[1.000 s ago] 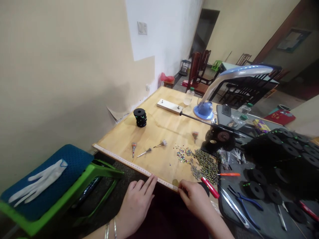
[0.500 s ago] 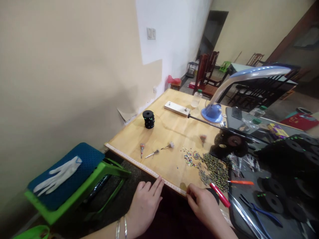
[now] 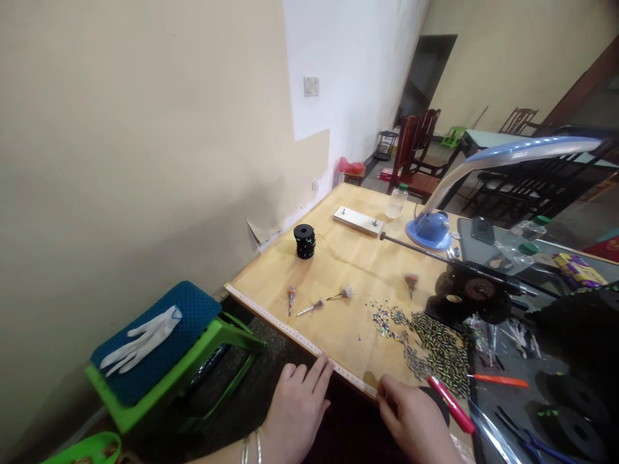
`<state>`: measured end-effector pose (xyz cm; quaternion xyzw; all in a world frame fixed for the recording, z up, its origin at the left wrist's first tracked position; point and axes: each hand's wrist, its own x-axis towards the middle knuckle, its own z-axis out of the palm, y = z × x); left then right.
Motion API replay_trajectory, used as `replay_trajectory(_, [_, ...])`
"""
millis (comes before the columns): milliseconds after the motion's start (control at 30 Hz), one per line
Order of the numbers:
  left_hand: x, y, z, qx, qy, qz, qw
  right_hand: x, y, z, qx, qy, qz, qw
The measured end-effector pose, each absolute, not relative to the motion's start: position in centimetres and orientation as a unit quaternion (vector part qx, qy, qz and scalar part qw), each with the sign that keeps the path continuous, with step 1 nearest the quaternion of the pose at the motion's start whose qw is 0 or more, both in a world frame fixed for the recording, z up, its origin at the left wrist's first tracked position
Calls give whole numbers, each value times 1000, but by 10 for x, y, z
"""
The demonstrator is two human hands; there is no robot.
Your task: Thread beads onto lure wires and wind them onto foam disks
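A white measuring tape (image 3: pixel 271 316) runs along the front edge of the wooden table (image 3: pixel 333 270). My left hand (image 3: pixel 300 406), with bracelets at the wrist, lays its outstretched fingers on the tape. Farther right, my right hand (image 3: pixel 411 412) is at the same edge with its fingers curled together near the tape's end; what they pinch, if anything, is hidden. Just beside the right hand lie a red marker-like tube (image 3: pixel 451 404) and a black round piece, partly covered. A heap of small dark, yellowish pieces (image 3: pixel 440 348) spreads beyond it.
A black spool (image 3: pixel 304 242) stands near the wall. Small pointed pieces (image 3: pixel 310 308) lie mid-table. Behind are a white block (image 3: pixel 358 220), a blue lamp (image 3: pixel 429 231) and a rod (image 3: pixel 425 250) on a dark machine. A green stool (image 3: pixel 159 361) at left carries a white glove (image 3: pixel 145 338).
The camera view has turned a little, so the whole scene sits farther right and lower. Both hands keep their places along the table edge.
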<state>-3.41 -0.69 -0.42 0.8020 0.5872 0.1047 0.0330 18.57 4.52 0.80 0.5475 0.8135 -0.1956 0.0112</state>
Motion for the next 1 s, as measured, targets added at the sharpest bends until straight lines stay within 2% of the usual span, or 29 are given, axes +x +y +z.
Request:
replay_trajectory(267, [-36, -10, 0, 788, 604, 71, 96, 186, 44, 9, 544, 815, -200, -4])
replay_trajectory(767, [-41, -12, -15, 807, 569, 136, 82, 184, 41, 13, 561, 804, -197, -13])
replay_trajectory(900, [-43, -6, -7, 798, 557, 201, 108, 186, 41, 12, 563, 797, -216, -39])
replay_trajectory(1000, [-32, 0, 6, 784, 515, 290, 189, 187, 41, 15, 563, 784, -252, -71])
